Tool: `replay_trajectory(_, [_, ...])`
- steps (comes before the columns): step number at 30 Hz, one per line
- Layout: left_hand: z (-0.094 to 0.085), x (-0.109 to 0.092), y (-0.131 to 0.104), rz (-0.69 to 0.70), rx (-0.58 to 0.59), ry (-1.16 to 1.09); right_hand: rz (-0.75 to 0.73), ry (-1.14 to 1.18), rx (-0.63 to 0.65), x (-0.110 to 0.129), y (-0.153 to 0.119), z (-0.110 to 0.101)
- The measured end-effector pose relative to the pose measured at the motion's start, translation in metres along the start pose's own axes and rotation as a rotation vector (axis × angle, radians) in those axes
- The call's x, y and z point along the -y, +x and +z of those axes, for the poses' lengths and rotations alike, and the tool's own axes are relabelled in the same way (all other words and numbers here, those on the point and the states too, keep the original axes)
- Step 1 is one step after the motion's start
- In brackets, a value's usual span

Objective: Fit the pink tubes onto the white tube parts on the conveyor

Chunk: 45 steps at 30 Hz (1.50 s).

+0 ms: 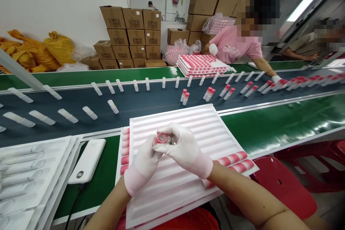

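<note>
Both my hands wear white gloves and meet over a white ribbed tray [172, 194]. A pink-rimmed tube [161, 138] points its open end up toward me. My left hand [147, 156] is closed around the tube's left side. My right hand [183, 145] is closed at its right side, thumb and fingers pinching near the rim; a small greyish part shows between its fingers. Pink-and-white tubes [239, 166] lie in the tray's lower right grooves. More pink tube ends [125, 152] show at the left edge of a tray beneath.
A conveyor [151, 102] carries white tubes and pink-capped tubes. White trays [24, 172] are stacked at left, beside a white power bank [87, 161] with a cable. Across the belt a person in pink [237, 45] reaches toward tubes, near stacked trays [199, 65]. A red stool [283, 187] stands at right.
</note>
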<state>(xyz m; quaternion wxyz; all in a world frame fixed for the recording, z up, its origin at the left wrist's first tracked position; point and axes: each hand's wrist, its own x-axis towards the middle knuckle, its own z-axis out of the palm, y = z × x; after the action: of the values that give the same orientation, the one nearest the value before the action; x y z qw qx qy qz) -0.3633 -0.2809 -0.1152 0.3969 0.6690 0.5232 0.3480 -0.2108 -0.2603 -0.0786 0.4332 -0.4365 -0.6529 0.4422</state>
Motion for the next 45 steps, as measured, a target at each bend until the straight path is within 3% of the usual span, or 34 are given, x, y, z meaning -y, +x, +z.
replay_trajectory(4, [-0.007,0.001,0.005,-0.036,-0.017,-0.027,0.028,0.048,-0.001,-0.002,0.005,0.003])
replay_trajectory(7, [-0.022,0.010,0.008,-0.084,0.272,-0.197,0.065,0.119,0.111,0.002,0.015,-0.004])
replay_trajectory(10, [-0.037,0.014,0.007,-0.123,0.631,-0.497,0.113,0.264,0.389,0.010,0.026,-0.014])
replay_trajectory(11, [-0.039,0.013,0.006,-0.119,0.696,-0.560,0.128,0.307,0.477,0.013,0.029,-0.017])
replay_trajectory(13, [-0.039,0.011,0.002,-0.111,0.700,-0.544,0.135,0.337,0.553,0.017,0.030,-0.019])
replay_trajectory(15, [-0.031,0.010,-0.002,-0.113,0.555,-0.345,0.071,0.275,0.496,0.019,0.027,-0.017])
replay_trajectory(18, [-0.021,0.017,0.005,-0.046,0.189,0.036,-0.103,0.084,0.333,0.013,0.029,-0.009])
replay_trajectory(20, [-0.027,0.027,0.023,0.037,-0.055,0.242,-0.144,-0.016,0.220,0.000,0.047,-0.004])
replay_trajectory(23, [-0.063,0.053,0.067,0.062,-0.348,0.368,0.000,-0.135,-0.029,-0.034,0.108,-0.004])
replay_trajectory(26, [-0.111,0.089,0.117,-0.125,-0.744,0.432,0.158,-0.289,-0.170,-0.075,0.180,-0.010])
replay_trajectory(28, [-0.132,0.114,0.145,-0.293,-0.806,0.439,0.208,-0.342,-0.184,-0.099,0.215,-0.013])
replay_trajectory(32, [-0.141,0.154,0.175,-0.463,-0.654,0.402,0.257,-0.410,-0.194,-0.119,0.242,-0.014])
replay_trajectory(35, [-0.135,0.165,0.178,-0.470,-0.558,0.420,0.263,-0.439,-0.224,-0.107,0.225,-0.029])
replay_trajectory(38, [-0.130,0.166,0.176,-0.453,-0.528,0.470,0.168,-0.469,-0.188,-0.078,0.168,-0.069])
replay_trajectory(40, [-0.128,0.162,0.174,-0.452,-0.542,0.508,-0.069,-0.524,0.128,-0.051,0.108,-0.097])
replay_trajectory(43, [-0.121,0.145,0.160,-0.360,-0.614,0.407,-0.149,-0.589,0.737,-0.015,0.009,-0.122])
replay_trajectory(45, [-0.111,0.122,0.137,-0.222,-0.620,0.200,-0.203,-0.769,0.896,-0.009,-0.045,-0.123])
